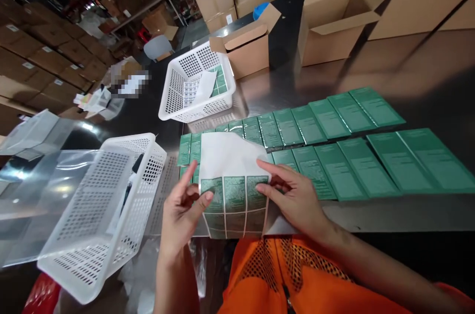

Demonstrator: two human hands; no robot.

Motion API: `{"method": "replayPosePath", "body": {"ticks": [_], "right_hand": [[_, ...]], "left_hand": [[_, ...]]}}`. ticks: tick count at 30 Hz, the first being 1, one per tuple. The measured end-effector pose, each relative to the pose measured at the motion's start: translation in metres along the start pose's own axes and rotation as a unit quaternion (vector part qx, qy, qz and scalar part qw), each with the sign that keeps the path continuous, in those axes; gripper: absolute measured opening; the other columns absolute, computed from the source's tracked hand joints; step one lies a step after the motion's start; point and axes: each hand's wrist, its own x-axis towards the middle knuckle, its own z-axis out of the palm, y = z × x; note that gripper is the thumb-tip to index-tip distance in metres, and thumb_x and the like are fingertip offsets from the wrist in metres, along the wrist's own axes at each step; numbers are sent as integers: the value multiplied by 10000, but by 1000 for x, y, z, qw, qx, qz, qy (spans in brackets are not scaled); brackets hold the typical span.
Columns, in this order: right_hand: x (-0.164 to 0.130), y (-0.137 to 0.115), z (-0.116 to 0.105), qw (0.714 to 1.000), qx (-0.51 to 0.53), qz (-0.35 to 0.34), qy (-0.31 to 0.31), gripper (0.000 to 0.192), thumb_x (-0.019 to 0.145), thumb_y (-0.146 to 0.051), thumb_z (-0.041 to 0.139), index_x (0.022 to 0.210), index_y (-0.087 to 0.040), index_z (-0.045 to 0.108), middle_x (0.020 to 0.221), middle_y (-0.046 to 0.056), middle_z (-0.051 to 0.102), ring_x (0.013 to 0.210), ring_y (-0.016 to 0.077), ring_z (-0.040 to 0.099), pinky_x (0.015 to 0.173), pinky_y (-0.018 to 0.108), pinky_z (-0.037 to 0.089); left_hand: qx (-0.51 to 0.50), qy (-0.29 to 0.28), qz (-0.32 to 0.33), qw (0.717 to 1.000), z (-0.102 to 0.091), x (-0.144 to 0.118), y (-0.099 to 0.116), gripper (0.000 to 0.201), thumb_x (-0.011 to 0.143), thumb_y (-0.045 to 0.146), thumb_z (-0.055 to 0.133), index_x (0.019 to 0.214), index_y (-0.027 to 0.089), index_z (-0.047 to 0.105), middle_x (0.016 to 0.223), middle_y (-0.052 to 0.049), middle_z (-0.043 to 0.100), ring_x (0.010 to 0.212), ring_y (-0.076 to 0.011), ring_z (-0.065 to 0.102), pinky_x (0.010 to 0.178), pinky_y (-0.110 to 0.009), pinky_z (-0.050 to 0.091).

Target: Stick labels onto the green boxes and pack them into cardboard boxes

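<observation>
A green label sheet (233, 190) pinched between the left hand (181, 215) and right hand (297, 195), above the near edge of the desk (389, 215).
Thumbs press its front at either side; some fingers are hidden. The sheet covers part of the two rows of green packets (347, 165), their print too small to read. Clear plastic (40, 195) overlaps the nearer white basket (152, 168), where a dark thing (137, 163) shows only partly; a large carton (419, 2) is cut off at right.

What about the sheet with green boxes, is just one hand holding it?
No, the fingers of the left hand and the right hand grip the sheet at opposite edges.
</observation>
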Motion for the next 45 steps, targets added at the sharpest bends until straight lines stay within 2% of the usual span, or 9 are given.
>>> {"method": "replayPosePath", "body": {"ticks": [5, 11, 16, 24, 30, 35, 38, 42, 45], "right_hand": [[-4, -14, -17, 1000, -8, -23, 4, 305, 818, -237, 769, 1115, -308, 771, 797, 6, 657, 696, 141, 598, 614, 270, 525], [-14, -20, -38, 999, -18, -26, 8, 258, 855, -230, 740, 1077, -356, 778, 817, 8, 645, 724, 148, 619, 608, 267, 528], [-17, -20, -49, 998, -49, -30, 3, 181, 897, -234, 681, 967, -348, 802, 939, 27, 635, 796, 145, 629, 643, 257, 534], [-16, -23, -58, 996, -31, 84, 28, 102, 814, -323, 786, 895, -273, 748, 750, -15, 691, 657, 155, 605, 600, 275, 503], [-16, -19, -66, 957, -201, -199, 71, 151, 889, -154, 639, 846, -284, 702, 904, 14, 720, 880, 207, 633, 791, 372, 494], [-42, -32, -79, 938, -121, -314, -88, 372, 868, -187, 604, 1004, -523, 685, 865, -110, 754, 812, 180, 688, 779, 394, 529], [-30, -53, -106, 952, -84, -281, -88, 425, 885, -170, 567, 1024, -553, 689, 721, -87, 722, 697, 177, 671, 763, 385, 553], [45, -65, -147, 986, -115, -118, -24, 71, 867, -380, 719, 817, -333, 736, 752, -5, 696, 753, 188, 651, 721, 366, 509], [107, -48, -159, 994, -80, 32, -73, 313, 749, -523, 766, 817, -219, 726, 757, 18, 666, 722, 171, 600, 686, 337, 472]], "left_hand": [[105, -1, -50, 993, -1, -1, 16, 566, 692, 304, 858, 1240, 322, 717, 531, 69, 478, 510, -86, 341, 457, -201, 343], [104, -36, -60, 992, 12, -1, 30, 731, 679, 310, 858, 1369, 301, 617, 482, 89, 466, 476, -79, 374, 502, -187, 410], [147, -73, -54, 985, 20, 2, 36, 225, 690, 310, 850, 904, 248, 817, 589, 9, 635, 537, -124, 519, 507, -220, 435], [163, -72, 96, 979, 37, 19, 27, 217, 835, 291, 732, 637, 225, 674, 949, -25, 652, 924, -179, 583, 771, -262, 457], [60, 4, -55, 997, 58, 28, 5, 183, 732, 400, 825, 772, 230, 770, 741, -1, 684, 725, -159, 572, 664, -261, 453], [-29, 61, -126, 990, 68, 64, 3, 289, 527, 332, 897, 724, 190, 741, 689, 9, 678, 623, -117, 557, 579, -219, 445], [-34, 16, -175, 984, 69, 91, 9, 264, 474, 279, 828, 663, 170, 678, 570, 30, 572, 496, -86, 473, 475, -200, 371], [0, -11, -175, 984, 88, 109, 15, 166, 555, 351, 612, 525, 196, 562, 462, 41, 415, 409, -92, 339, 404, -227, 243], [79, -57, -108, 989, 118, 110, 16, 188, 653, 343, 589, 544, 197, 637, 517, 4, 501, 495, -130, 428, 475, -252, 322]]}}
